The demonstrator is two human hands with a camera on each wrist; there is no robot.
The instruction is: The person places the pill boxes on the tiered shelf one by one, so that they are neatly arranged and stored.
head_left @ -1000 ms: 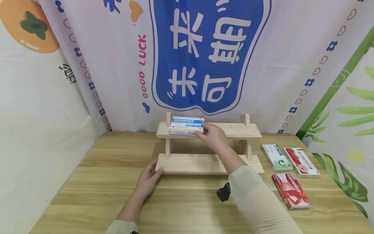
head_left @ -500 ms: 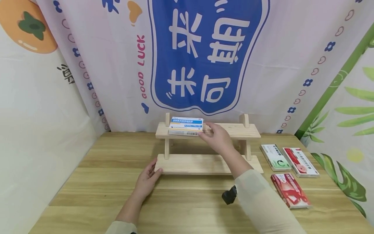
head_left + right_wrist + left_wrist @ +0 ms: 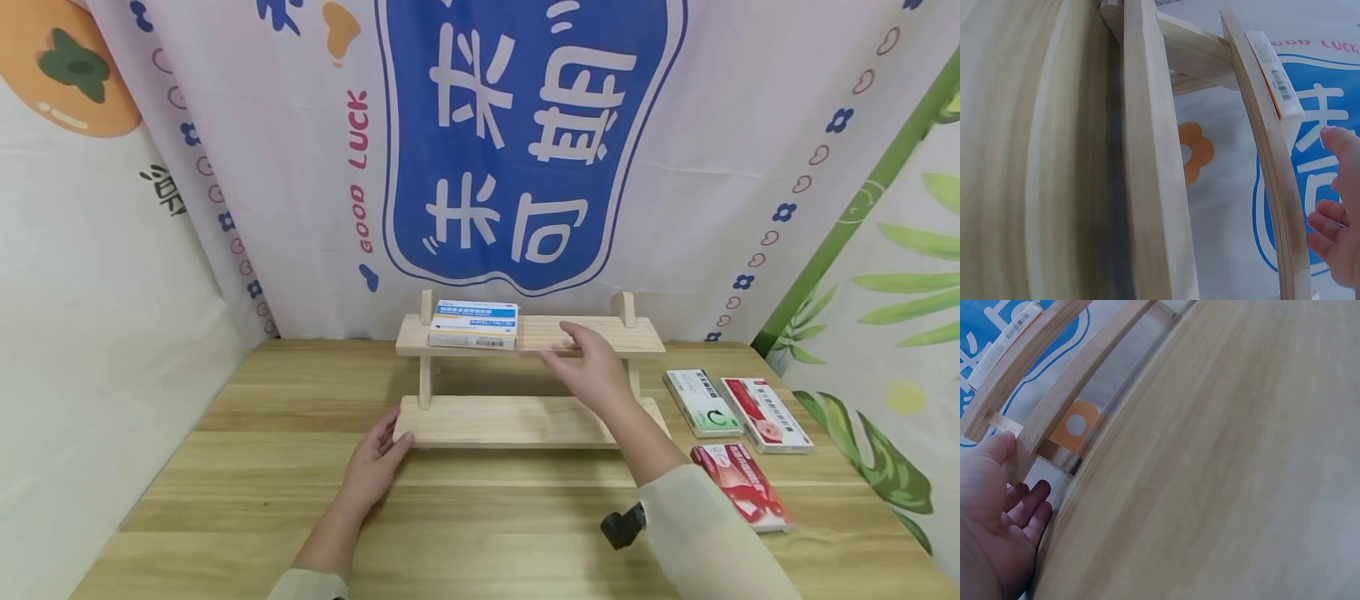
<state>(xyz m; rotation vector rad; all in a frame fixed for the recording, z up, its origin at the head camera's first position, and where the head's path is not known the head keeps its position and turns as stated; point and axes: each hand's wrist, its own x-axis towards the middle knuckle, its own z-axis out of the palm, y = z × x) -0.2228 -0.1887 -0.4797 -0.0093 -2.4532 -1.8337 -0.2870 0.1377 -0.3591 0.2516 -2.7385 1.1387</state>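
A two-tier wooden shelf (image 3: 525, 421) stands on the table. On the left of its upper board lies a blue-and-white medicine box (image 3: 474, 325), label up; its barcode side shows in both wrist views. My left hand (image 3: 372, 468) holds the left end of the lower board, thumb on the near edge and fingers round the end. In the left wrist view, the left hand (image 3: 997, 512) has its thumb against the board. My right hand (image 3: 594, 371) is in front of the upper board, right of the box and apart from it, fingers spread and holding nothing.
Right of the shelf lie a green-and-white medicine box (image 3: 703, 403), a red-and-white medicine box (image 3: 767, 415) and a red medicine box (image 3: 741, 485). A printed cloth (image 3: 322, 192) hangs behind the shelf. A black camera mount (image 3: 622, 527) sticks out from the right sleeve.
My right hand has let go of the blue-and-white box and drawn back to the right. The box stays on the upper board. My left hand keeps its place on the lower board.
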